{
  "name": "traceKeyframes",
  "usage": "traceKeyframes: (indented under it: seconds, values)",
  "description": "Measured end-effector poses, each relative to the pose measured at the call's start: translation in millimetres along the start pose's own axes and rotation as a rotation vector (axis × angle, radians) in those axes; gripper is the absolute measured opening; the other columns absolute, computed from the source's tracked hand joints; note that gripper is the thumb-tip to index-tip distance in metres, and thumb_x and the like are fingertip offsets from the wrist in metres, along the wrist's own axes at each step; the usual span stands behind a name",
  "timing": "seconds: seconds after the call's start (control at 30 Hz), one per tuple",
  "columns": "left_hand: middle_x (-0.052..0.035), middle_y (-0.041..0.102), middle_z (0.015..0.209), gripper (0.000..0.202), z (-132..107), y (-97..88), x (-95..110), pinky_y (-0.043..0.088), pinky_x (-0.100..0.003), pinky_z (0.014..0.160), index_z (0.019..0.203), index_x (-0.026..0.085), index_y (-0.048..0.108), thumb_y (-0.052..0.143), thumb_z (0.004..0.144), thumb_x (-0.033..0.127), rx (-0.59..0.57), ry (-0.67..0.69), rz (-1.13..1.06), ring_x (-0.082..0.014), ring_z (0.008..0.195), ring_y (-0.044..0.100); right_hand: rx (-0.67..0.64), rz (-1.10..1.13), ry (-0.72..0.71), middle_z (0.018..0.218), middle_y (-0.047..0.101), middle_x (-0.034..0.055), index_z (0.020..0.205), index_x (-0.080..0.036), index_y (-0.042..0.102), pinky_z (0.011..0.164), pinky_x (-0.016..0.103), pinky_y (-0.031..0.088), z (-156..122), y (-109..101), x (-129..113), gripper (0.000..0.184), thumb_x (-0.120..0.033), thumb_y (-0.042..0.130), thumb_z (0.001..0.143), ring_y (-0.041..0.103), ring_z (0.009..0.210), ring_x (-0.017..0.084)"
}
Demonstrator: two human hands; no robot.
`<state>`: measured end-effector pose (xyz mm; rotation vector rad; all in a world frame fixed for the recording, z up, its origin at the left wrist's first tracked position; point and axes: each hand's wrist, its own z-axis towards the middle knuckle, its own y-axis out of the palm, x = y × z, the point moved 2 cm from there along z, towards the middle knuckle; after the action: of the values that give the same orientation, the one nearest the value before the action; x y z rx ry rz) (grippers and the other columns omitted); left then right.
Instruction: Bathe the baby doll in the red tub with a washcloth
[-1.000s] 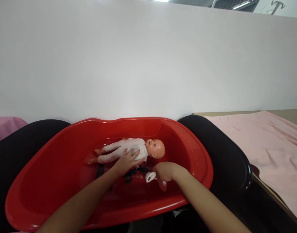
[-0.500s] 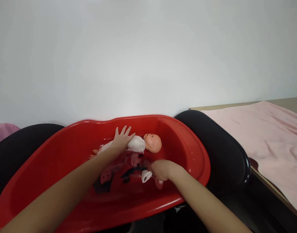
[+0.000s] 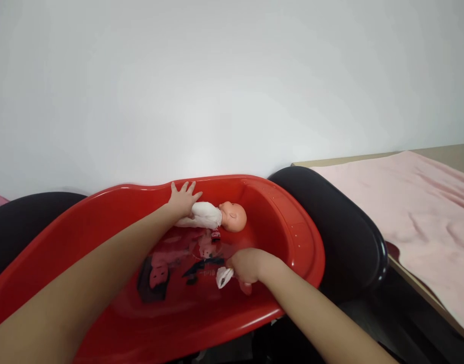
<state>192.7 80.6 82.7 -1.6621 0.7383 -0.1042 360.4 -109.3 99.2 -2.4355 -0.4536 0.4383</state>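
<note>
Pale lettering [image 3: 208, 273] sits on the red tub's [image 3: 307, 237] floor, too small for me to read, near dark-and-pink printed figures [image 3: 158, 275]. The left forearm hides the doll's [image 3: 207, 216] legs; the doll lies along the tub's far side. The left hand [image 3: 183, 200] has its fingers spread at the doll's body; the right hand [image 3: 245, 265] grips a white cloth [image 3: 223, 277] just above the water. Pink fabric [image 3: 417, 202] lies off right.

White-clad doll [image 3: 212, 216], on its side, white cloth [image 3: 223, 277]
</note>
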Motion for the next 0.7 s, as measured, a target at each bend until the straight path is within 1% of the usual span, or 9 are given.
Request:
traceKeyframes:
  seconds: [0.1, 0.17, 0.27, 0.33, 0.4, 0.47, 0.57, 0.63, 0.7]
  values:
    - [-0.0194, 0.005, 0.174, 0.107, 9.1, -1.3, -9.0, 0.013, -0.080, 0.117, 0.162, 0.026, 0.035, 0.084, 0.072, 0.059, -0.036, 0.000, 0.008, -0.0451, 0.159, 0.009, -0.002, 0.022, 0.021, 0.107, 0.078, 0.0081, 0.123, -0.014, 0.072, 0.058, 0.028, 0.045, -1.7, -0.5, 0.1, 0.056, -0.016, 0.084, 0.069, 0.075, 0.088, 0.028]
    - [-0.0194, 0.006, 0.174, 0.106, 12.8, -2.9, -13.9, 0.015, -0.079, 0.117, 0.161, 0.026, 0.037, 0.082, 0.072, 0.062, -0.066, -0.001, 0.002, -0.0432, 0.160, 0.009, -0.014, 0.029, 0.022, 0.109, 0.078, 0.0086, 0.124, -0.013, 0.072, 0.059, 0.029, 0.046, -2.2, -0.4, 0.2, 0.056, -0.018, 0.085, 0.070, 0.075, 0.090, 0.029]
    - [-0.0189, 0.012, 0.173, 0.100, 13.4, -6.5, -18.5, 0.020, -0.073, 0.120, 0.157, 0.027, 0.044, 0.082, 0.071, 0.060, -0.089, 0.004, -0.004, -0.0417, 0.160, 0.010, -0.012, 0.025, 0.006, 0.112, 0.077, 0.0097, 0.126, -0.013, 0.071, 0.061, 0.030, 0.047, -3.2, -1.1, -0.2, 0.058, -0.019, 0.084, 0.070, 0.075, 0.092, 0.030]
    - [-0.0176, 0.015, 0.173, 0.094, 11.8, -8.8, -20.9, 0.022, -0.069, 0.121, 0.154, 0.027, 0.049, 0.083, 0.072, 0.056, -0.076, 0.019, -0.011, -0.0428, 0.159, 0.013, -0.011, 0.020, 0.002, 0.114, 0.077, 0.0102, 0.128, -0.012, 0.071, 0.062, 0.030, 0.047, -4.3, -1.8, -0.7, 0.059, -0.018, 0.084, 0.071, 0.074, 0.093, 0.030]
    - [-0.0170, 0.015, 0.174, 0.091, 10.5, -9.9, -24.4, 0.022, -0.068, 0.121, 0.153, 0.027, 0.051, 0.083, 0.072, 0.054, -0.060, 0.031, -0.012, -0.0443, 0.158, 0.016, -0.022, 0.025, 0.000, 0.115, 0.076, 0.0104, 0.128, -0.012, 0.070, 0.063, 0.030, 0.046, -5.3, -2.3, -1.2, 0.058, -0.018, 0.083, 0.072, 0.074, 0.095, 0.030]
    - [-0.0184, 0.014, 0.174, 0.092, 10.5, -8.8, -29.6, 0.021, -0.069, 0.121, 0.153, 0.026, 0.051, 0.084, 0.072, 0.054, -0.061, 0.030, -0.001, -0.0451, 0.158, 0.016, -0.038, 0.034, 0.008, 0.117, 0.076, 0.0103, 0.129, -0.012, 0.069, 0.062, 0.029, 0.044, -5.3, -2.4, -1.0, 0.058, -0.017, 0.081, 0.073, 0.074, 0.096, 0.030]
    - [-0.0216, 0.015, 0.173, 0.093, 12.3, -3.6, -37.6, 0.020, -0.069, 0.121, 0.152, 0.024, 0.052, 0.084, 0.070, 0.055, -0.092, 0.026, 0.012, -0.0436, 0.158, 0.014, -0.065, 0.022, 0.020, 0.118, 0.076, 0.0098, 0.130, -0.012, 0.068, 0.059, 0.029, 0.042, -2.4, -1.6, 0.5, 0.062, -0.012, 0.079, 0.069, 0.074, 0.097, 0.030]
    - [-0.0236, 0.016, 0.172, 0.091, 14.0, 0.0, -40.5, 0.020, -0.066, 0.122, 0.151, 0.021, 0.053, 0.083, 0.071, 0.055, -0.089, 0.044, 0.012, -0.0407, 0.159, 0.014, -0.080, 0.009, 0.013, 0.119, 0.076, 0.0101, 0.129, -0.011, 0.068, 0.057, 0.029, 0.041, 0.7, -0.4, 2.0, 0.063, -0.009, 0.079, 0.066, 0.074, 0.097, 0.030]
    - [-0.0243, 0.016, 0.172, 0.090, 15.8, 2.6, -41.8, 0.021, -0.062, 0.123, 0.149, 0.019, 0.054, 0.082, 0.072, 0.056, -0.070, 0.058, 0.009, -0.0383, 0.160, 0.014, -0.081, 0.019, 0.005, 0.120, 0.075, 0.0097, 0.128, -0.011, 0.069, 0.056, 0.029, 0.041, 3.4, 1.0, 3.7, 0.064, -0.009, 0.080, 0.065, 0.074, 0.096, 0.030]
